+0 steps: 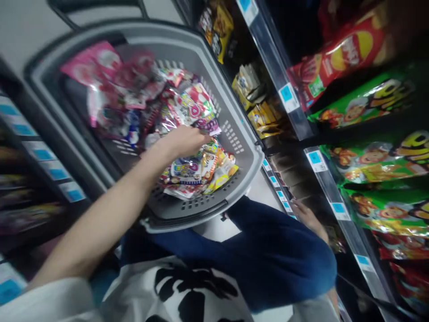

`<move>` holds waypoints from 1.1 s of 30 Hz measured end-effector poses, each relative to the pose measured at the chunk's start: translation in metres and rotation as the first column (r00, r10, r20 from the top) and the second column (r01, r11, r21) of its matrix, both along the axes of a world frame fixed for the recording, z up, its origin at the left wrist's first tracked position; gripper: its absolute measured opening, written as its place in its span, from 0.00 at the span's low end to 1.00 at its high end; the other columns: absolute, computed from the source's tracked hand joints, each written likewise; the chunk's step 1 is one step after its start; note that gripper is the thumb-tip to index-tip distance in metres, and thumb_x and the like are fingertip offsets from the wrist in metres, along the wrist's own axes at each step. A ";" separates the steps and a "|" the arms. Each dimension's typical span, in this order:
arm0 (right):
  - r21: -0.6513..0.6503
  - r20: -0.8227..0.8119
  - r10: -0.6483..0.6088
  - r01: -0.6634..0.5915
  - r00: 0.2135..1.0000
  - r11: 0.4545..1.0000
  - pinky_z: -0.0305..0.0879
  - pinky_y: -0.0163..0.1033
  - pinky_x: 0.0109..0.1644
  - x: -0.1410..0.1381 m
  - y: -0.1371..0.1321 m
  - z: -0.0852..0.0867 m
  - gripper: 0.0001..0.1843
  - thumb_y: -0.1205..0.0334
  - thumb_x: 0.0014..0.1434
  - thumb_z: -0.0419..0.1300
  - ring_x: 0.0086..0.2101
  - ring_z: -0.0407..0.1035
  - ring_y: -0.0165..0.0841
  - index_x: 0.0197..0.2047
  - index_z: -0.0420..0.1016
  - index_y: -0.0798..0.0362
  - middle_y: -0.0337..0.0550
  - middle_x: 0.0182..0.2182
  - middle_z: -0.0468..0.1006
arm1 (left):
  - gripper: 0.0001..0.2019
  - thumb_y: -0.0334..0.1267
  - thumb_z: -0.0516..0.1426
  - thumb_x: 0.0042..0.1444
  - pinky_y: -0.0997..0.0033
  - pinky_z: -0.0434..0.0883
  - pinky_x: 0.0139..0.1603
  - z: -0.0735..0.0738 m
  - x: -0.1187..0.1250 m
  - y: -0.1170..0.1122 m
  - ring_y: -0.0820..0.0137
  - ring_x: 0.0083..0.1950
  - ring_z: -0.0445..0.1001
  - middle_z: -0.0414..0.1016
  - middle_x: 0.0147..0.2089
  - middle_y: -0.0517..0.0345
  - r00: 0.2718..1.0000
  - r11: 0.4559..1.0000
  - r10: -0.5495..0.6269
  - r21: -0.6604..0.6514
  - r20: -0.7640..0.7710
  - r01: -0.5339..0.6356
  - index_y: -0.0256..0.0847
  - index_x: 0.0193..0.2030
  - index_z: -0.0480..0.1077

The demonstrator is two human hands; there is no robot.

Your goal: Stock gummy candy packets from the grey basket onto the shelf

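Observation:
A grey plastic shopping basket (250, 167) with a dark trim stands in front of me, holding many small shiny snack packets (192, 105). My left hand (187, 141) reaches down into it, over the packets, with its fingers curled and partly hidden; what they grip I cannot make out. Beside it lie a dark packet with purple print (186, 171) and a yellow packet (223, 176). Blurred pink bags (95, 62) fill the far left of the basket. My right hand (310, 219) is beyond my knee, by the lower shelf's edge, its fingers stretched out and seemingly holding nothing.
Shelves with blue-and-white price tags (315, 160) run along the right, stocked with green snack bags (389, 161) and a red chip bag (345, 56). Yellow packets (264, 118) sit lower down. Another tagged shelf (43, 154) is at left. My bent knee (301, 264) is between basket and right shelf.

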State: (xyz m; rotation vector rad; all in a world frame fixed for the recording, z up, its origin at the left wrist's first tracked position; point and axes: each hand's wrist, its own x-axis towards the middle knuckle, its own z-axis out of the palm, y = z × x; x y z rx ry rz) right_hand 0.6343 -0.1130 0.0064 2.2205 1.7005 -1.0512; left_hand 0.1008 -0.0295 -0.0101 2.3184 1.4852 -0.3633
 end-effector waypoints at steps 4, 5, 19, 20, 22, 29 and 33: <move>-0.133 -0.236 0.001 -0.033 0.972 0.991 0.77 0.52 0.53 -0.029 0.022 0.080 0.44 0.22 0.55 0.57 0.52 0.77 0.50 0.60 0.74 0.49 0.55 0.55 0.80 | 0.22 0.31 0.44 0.70 0.60 0.74 0.52 0.001 -0.005 0.003 0.54 0.55 0.80 0.79 0.51 0.39 1.000 0.999 0.012 -0.029 -0.019 -0.013 0.36 0.62 0.72; -0.079 -0.209 0.070 -0.088 0.975 0.993 0.77 0.53 0.52 -0.044 0.030 0.103 0.43 0.23 0.57 0.55 0.50 0.78 0.50 0.60 0.74 0.48 0.55 0.54 0.80 | 0.21 0.33 0.44 0.71 0.59 0.74 0.54 0.000 -0.006 0.003 0.54 0.56 0.79 0.79 0.53 0.38 1.000 0.999 0.025 -0.041 -0.009 -0.025 0.35 0.62 0.72; -0.267 -0.085 0.939 -0.915 0.334 0.301 0.63 0.40 0.34 -0.317 -0.010 0.121 0.16 0.55 0.71 0.62 0.37 0.80 0.45 0.37 0.85 0.57 0.54 0.33 0.83 | 0.15 0.47 0.59 0.67 0.73 0.64 0.40 -0.020 -0.017 0.016 0.66 0.43 0.78 0.83 0.46 0.49 0.993 0.979 -0.004 -0.201 0.119 0.028 0.40 0.49 0.81; -0.289 -0.072 0.938 -0.907 0.340 0.307 0.64 0.40 0.34 -0.317 -0.010 0.117 0.16 0.55 0.70 0.63 0.37 0.80 0.45 0.37 0.85 0.57 0.54 0.32 0.83 | 0.14 0.46 0.60 0.66 0.73 0.63 0.39 -0.021 -0.017 0.017 0.67 0.41 0.77 0.83 0.45 0.51 0.990 0.976 -0.015 -0.213 0.141 0.045 0.40 0.48 0.81; -0.256 -0.013 0.927 -0.897 0.375 0.359 0.67 0.40 0.36 -0.313 -0.002 0.113 0.17 0.56 0.72 0.60 0.39 0.80 0.46 0.40 0.85 0.58 0.55 0.34 0.83 | 0.11 0.43 0.60 0.66 0.72 0.62 0.39 -0.024 -0.015 0.019 0.69 0.38 0.76 0.83 0.43 0.52 0.982 0.969 -0.031 -0.234 0.185 0.075 0.40 0.45 0.82; -0.029 0.212 0.823 -0.839 0.526 0.544 0.72 0.51 0.50 -0.289 0.044 0.104 0.18 0.60 0.75 0.51 0.49 0.77 0.57 0.53 0.77 0.64 0.66 0.46 0.81 | 0.04 0.32 0.61 0.56 0.71 0.62 0.39 -0.031 -0.011 0.018 0.67 0.34 0.72 0.80 0.34 0.54 0.932 0.963 0.029 -0.260 0.361 0.071 0.39 0.35 0.79; 0.063 0.160 0.801 -0.815 0.577 0.575 0.72 0.50 0.50 -0.287 0.047 0.087 0.17 0.59 0.74 0.56 0.49 0.77 0.54 0.57 0.75 0.62 0.63 0.48 0.80 | 0.08 0.36 0.58 0.59 0.72 0.60 0.39 -0.011 -0.016 0.014 0.72 0.30 0.65 0.72 0.28 0.59 0.813 0.978 0.111 -0.206 0.572 0.011 0.38 0.28 0.72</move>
